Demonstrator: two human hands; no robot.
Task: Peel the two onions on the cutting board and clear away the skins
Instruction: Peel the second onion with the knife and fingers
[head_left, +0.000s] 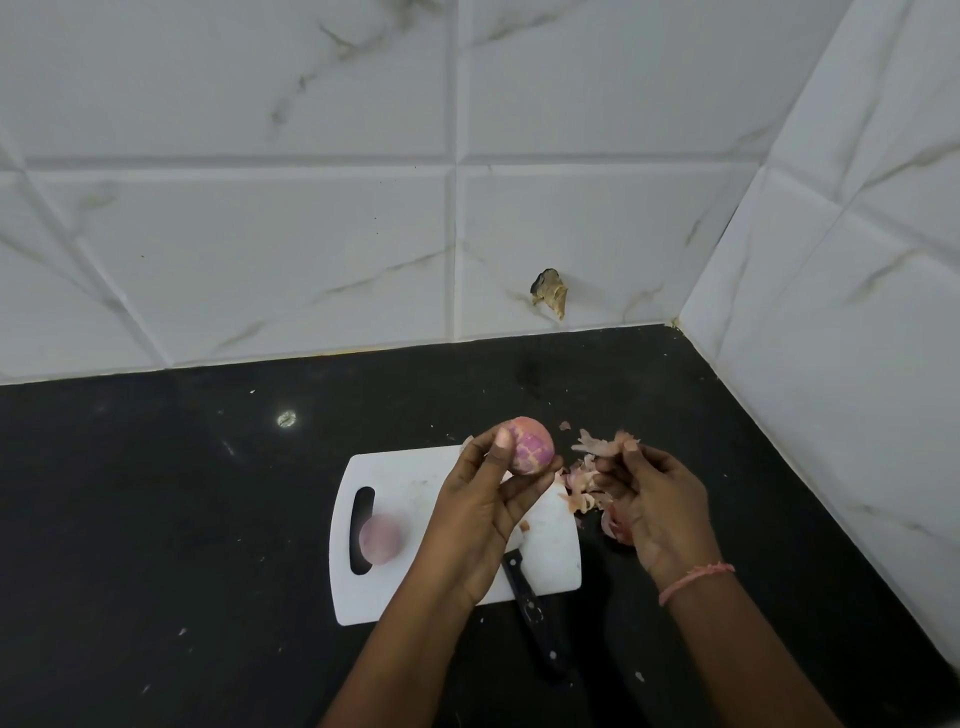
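Observation:
My left hand (485, 506) grips a purple-pink onion (531, 447) between thumb and fingers, raised above the far right part of the white cutting board (410, 488). A scrap of dry onion skin (592, 442) is pinched in the fingertips of my right hand (649, 504), just right of the held onion. A second, pale purple onion (381, 539) lies on the board's left end beside the handle slot. A heap of pink skins (582, 486) lies on the black counter off the board's right edge, partly hidden by my right hand.
A black-handled knife (532, 613) lies across the board's near right corner, its blade under my left hand. White tiled walls close the counter at the back and right. A chipped hole (549, 291) marks the back wall. Small skin flecks dot the black counter (156, 519).

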